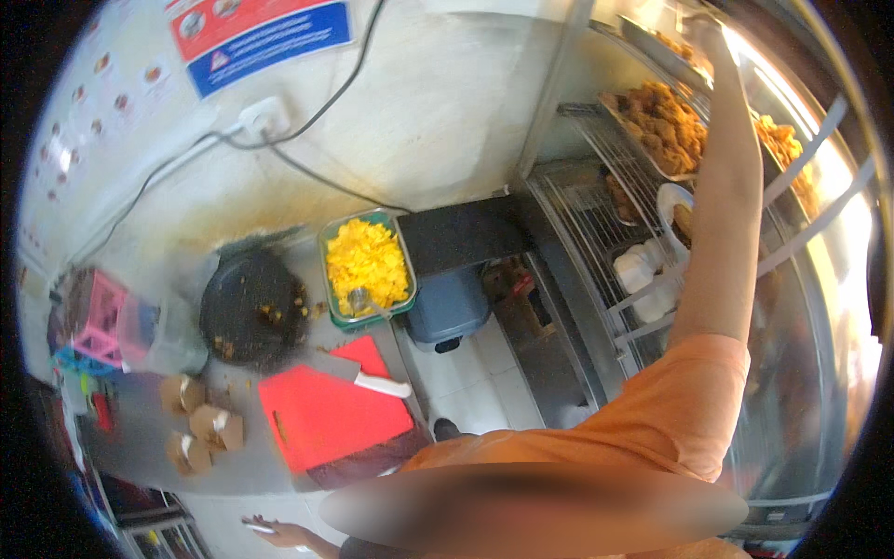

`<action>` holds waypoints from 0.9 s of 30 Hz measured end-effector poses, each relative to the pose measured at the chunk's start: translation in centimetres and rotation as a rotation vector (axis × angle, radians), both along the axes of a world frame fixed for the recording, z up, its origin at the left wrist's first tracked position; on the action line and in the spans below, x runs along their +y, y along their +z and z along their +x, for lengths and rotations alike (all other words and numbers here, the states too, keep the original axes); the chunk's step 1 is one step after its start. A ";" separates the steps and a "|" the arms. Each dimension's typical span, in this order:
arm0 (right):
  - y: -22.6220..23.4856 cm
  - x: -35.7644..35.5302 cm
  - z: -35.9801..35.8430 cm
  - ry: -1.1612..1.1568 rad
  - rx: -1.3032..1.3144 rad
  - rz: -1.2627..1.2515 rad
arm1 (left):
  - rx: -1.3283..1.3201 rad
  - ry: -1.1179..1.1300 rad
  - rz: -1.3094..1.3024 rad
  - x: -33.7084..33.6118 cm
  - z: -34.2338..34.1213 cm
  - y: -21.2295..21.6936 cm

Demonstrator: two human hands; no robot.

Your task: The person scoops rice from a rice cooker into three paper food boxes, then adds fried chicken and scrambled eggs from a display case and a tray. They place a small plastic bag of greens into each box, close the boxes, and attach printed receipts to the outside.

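Small takeaway food shop kitchen, by the look of it. On the right, a glass-fronted heated display case w/ wire rack shelves [610, 177] carrying metal trays of golden fried chicken pieces [666, 126]. The grey steel table [149, 438] holds a green rectangular tub of yellow chopped food [366, 263] w/ a metal scoop in it, a round black pan w/ crumbs [251, 307], a red plastic cutting board [326, 415] w/ a white-handled cleaver [358, 373] on it, and folded brown cardboard takeaway boxes [200, 424]. Red-and-blue safety notice [261, 37] on the stained wall, cables running to a socket. White tiled floor [466, 373] below.
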State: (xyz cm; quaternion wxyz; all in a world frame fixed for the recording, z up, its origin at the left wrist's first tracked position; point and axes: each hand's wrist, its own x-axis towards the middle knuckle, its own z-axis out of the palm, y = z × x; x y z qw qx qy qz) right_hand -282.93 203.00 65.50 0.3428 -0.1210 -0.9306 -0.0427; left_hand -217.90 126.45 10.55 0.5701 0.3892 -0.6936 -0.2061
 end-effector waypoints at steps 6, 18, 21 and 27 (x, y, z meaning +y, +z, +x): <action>-2.2 -12.3 9.0 0.681 0.199 -0.390 | -0.127 0.354 0.529 1.1 0.8 -2.9; -22.4 -65.4 27.2 1.606 -0.953 -0.924 | -0.216 0.685 0.727 -12.2 -1.0 -9.3; -29.5 -80.6 29.9 1.683 -1.392 -0.909 | -0.229 0.600 0.685 -14.8 -3.5 -8.5; -42.3 -99.5 32.3 1.953 -1.178 -0.200 | -0.317 0.549 0.751 -15.4 -5.3 -5.0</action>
